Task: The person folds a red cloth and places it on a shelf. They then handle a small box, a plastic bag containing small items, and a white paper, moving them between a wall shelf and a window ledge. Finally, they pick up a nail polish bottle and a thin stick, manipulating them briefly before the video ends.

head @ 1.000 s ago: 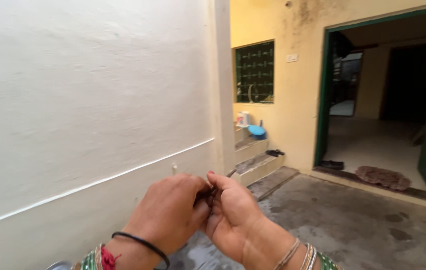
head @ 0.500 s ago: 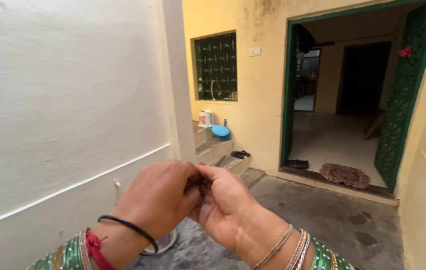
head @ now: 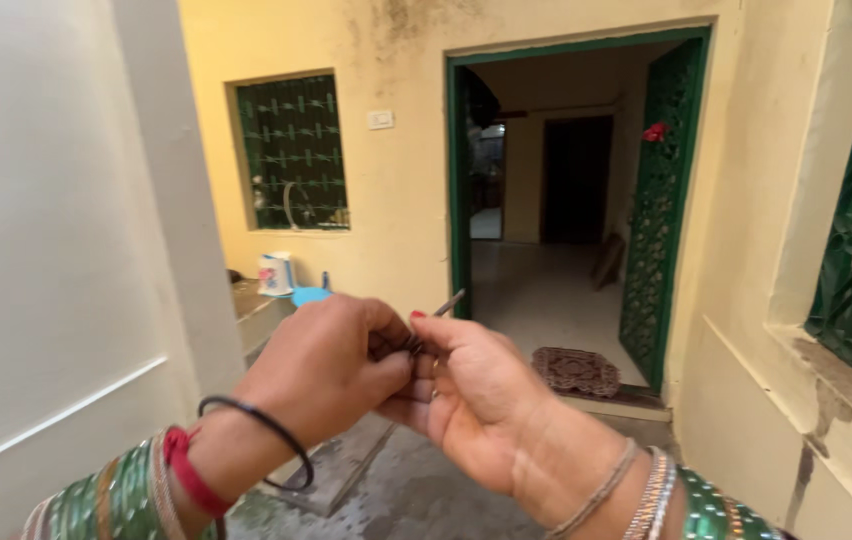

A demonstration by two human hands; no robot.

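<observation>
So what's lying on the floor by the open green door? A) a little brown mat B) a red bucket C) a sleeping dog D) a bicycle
A: a small brown patterned mat lies on the floor just at the threshold of the open green door, and no bucket, dog or bicycle shows there.

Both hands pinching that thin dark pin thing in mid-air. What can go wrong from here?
1. The thin dark metal pin is held only between fingertips of the left hand and right hand; it may slip and drop onto the wet grey concrete floor.
2. Its free end pokes out and might prick a finger.
</observation>
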